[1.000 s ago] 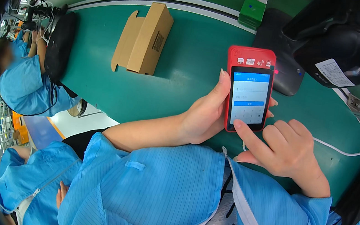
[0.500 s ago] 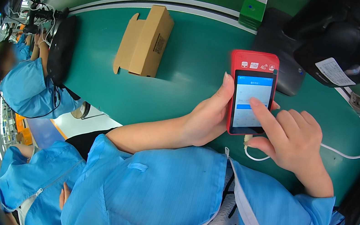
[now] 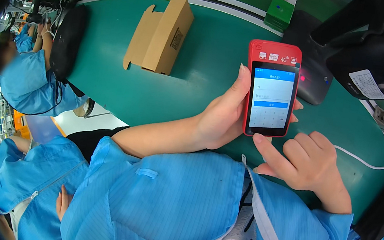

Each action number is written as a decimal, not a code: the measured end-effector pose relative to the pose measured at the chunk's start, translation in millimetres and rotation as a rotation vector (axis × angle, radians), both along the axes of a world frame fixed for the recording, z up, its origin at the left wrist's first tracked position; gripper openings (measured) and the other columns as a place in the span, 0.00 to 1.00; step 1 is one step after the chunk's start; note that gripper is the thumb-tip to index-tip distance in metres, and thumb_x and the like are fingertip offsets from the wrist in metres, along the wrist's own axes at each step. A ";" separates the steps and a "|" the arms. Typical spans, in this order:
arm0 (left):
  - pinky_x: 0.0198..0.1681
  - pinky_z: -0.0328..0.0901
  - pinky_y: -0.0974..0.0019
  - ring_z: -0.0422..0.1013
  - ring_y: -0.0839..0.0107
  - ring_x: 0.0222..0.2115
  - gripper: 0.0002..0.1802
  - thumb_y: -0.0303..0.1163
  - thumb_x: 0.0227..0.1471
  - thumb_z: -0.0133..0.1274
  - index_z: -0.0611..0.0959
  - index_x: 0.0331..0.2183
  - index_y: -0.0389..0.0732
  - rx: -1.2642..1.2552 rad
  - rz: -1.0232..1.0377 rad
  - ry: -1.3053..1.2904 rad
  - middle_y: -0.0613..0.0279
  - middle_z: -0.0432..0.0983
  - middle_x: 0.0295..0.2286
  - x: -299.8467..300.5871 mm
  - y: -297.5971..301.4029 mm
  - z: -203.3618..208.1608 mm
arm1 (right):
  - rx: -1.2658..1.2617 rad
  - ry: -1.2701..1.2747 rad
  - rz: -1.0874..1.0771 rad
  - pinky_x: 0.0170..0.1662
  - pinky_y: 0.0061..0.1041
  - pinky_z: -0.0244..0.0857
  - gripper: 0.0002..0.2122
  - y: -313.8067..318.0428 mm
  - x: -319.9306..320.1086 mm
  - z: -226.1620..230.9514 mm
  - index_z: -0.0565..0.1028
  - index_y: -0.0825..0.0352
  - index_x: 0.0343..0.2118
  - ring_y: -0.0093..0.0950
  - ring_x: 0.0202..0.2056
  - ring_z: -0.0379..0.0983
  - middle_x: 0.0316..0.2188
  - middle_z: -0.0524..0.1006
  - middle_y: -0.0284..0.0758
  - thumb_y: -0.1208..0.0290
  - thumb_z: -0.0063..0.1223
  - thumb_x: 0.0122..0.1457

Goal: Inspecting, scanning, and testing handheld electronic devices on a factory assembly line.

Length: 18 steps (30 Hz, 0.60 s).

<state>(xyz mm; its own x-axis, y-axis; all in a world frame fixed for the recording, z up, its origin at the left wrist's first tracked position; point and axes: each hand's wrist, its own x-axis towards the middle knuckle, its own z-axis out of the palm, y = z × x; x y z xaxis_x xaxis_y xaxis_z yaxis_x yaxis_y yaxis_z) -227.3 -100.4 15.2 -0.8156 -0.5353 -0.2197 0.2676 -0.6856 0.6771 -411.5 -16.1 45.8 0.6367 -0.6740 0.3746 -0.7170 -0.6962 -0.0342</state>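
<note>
Left hand (image 3: pixel 222 117) wrapped around red handheld terminal (image 3: pixel 271 89), centre right of frame, screen lit, held above green table (image 3: pixel 156 95). Right hand (image 3: pixel 306 160) loosely curled, forefinger tip at terminal's lower edge. Cardboard box (image 3: pixel 162 35) upper centre; white cable (image 3: pixel 372 162) at right.

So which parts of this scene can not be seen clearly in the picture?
Head view only:
- Back of the red handheld terminal: it faces away, and the left hand covers its left edge.
- White cable: its near end is hidden behind the right hand, so whether it is plugged in cannot be told.
- Black device at upper right: cut off by the dark fisheye rim.
- Cardboard box: what it contains is not visible.
</note>
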 end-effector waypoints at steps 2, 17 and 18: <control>0.48 0.68 0.57 0.68 0.59 0.52 0.49 0.70 0.54 0.13 0.64 0.58 0.41 0.000 -0.012 -0.009 0.51 0.67 0.52 -0.5 -0.5 -0.1 | -0.017 -0.007 -0.005 0.20 0.20 0.47 0.21 -0.2 -0.1 -0.3 0.76 0.55 0.49 0.18 0.17 0.54 0.17 0.54 0.24 0.51 0.53 0.56; 0.53 0.66 0.56 0.69 0.60 0.51 0.49 0.69 0.55 0.13 0.64 0.58 0.41 0.002 -0.009 -0.011 0.51 0.67 0.51 5.3 -0.3 0.8 | 0.059 0.035 -0.045 0.21 0.20 0.49 0.23 -4.5 7.1 5.7 0.75 0.54 0.51 0.18 0.18 0.55 0.18 0.55 0.25 0.50 0.54 0.54; 0.53 0.66 0.56 0.69 0.60 0.51 0.49 0.69 0.55 0.13 0.64 0.58 0.41 0.007 -0.008 -0.003 0.52 0.67 0.51 5.2 -0.2 0.2 | 0.057 0.035 -0.045 0.21 0.20 0.49 0.23 -4.5 7.7 6.0 0.75 0.54 0.51 0.18 0.18 0.55 0.18 0.55 0.25 0.50 0.54 0.54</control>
<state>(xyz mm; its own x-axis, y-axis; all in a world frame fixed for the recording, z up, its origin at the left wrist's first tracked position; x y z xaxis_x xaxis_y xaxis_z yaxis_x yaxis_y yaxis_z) -222.1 -100.6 15.4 -0.8190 -0.5274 -0.2261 0.2601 -0.6924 0.6730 -403.8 -20.6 51.8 0.6169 -0.7223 0.3126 -0.7493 -0.6605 -0.0475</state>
